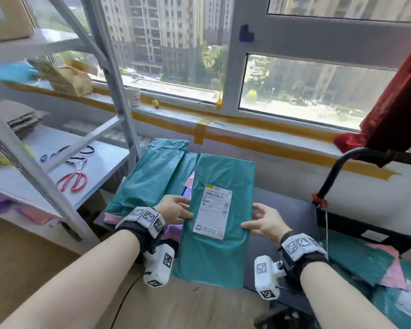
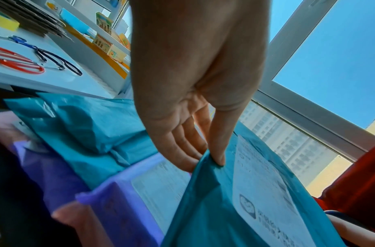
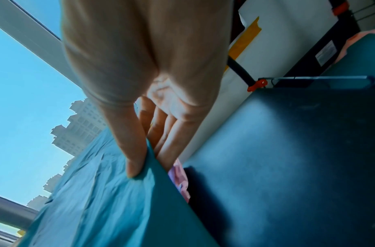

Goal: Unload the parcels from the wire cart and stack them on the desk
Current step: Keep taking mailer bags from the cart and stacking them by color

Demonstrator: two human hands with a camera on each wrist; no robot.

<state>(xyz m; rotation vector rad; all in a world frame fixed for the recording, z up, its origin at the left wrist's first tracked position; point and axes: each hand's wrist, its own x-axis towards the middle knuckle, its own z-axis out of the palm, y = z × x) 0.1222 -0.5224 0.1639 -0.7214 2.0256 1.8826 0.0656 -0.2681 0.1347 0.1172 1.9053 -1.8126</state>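
I hold a flat teal parcel (image 1: pixel 218 252) with a white label (image 1: pixel 214 210) above the dark desk (image 1: pixel 285 210). My left hand (image 1: pixel 176 210) pinches its left edge, thumb on top and fingers underneath (image 2: pixel 211 158). On the opposite edge, my right hand (image 1: pixel 261 222) pinches the same way (image 3: pixel 148 160). The held parcel partly covers a stack on the desk: another teal parcel (image 1: pixel 152 176) lying over a purple parcel (image 2: pixel 118 200) and a pink one (image 2: pixel 80 222). The wire cart (image 1: pixel 335 176) stands at the right, holding more teal parcels (image 1: pixel 361 260) and pink ones.
A grey metal shelf (image 1: pixel 105 162) stands left of the desk, with red scissors (image 1: pixel 73 181) and blue ones on it. The windowsill (image 1: pixel 247 129) runs behind the desk. A red curtain (image 1: pixel 394 110) hangs over the cart's handle. Wooden floor lies below.
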